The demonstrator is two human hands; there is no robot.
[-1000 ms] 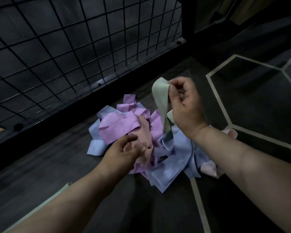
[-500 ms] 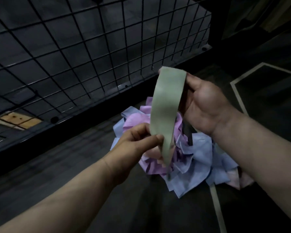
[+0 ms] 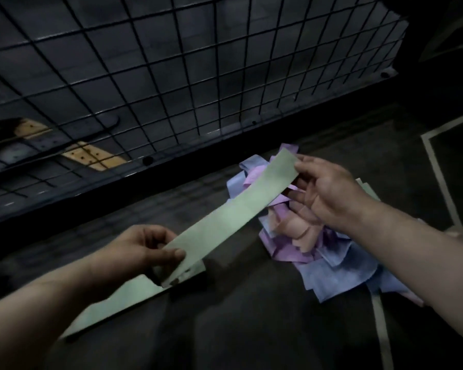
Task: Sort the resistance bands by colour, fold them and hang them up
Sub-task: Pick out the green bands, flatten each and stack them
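So the green band (image 3: 233, 220) is up in the air, pulled out flat and straight between both hands. It runs on a diagonal, low end near the left hand (image 3: 142, 249), high end by the right hand (image 3: 329, 193). The left hand pinches the low end between thumb and curled fingers. The right hand has the top corner nipped in its fingers (image 3: 308, 162), with the other fingers spread loose underneath.

The rest of the bands sit in a messy pile (image 3: 318, 252) on the floor (image 3: 251, 329), right under and beside the right hand: purple, blue and a few pinkish ones all tangled together. A second green band (image 3: 110, 305) lies flat on the floor on its own, mostly under the left forearm, its end just below the held one.

Behind all that is a black wire grid (image 3: 171, 76) with a wooden board (image 3: 91, 153) showing through it. Pale lines (image 3: 439, 166) are marked on the dark floor off to the right.
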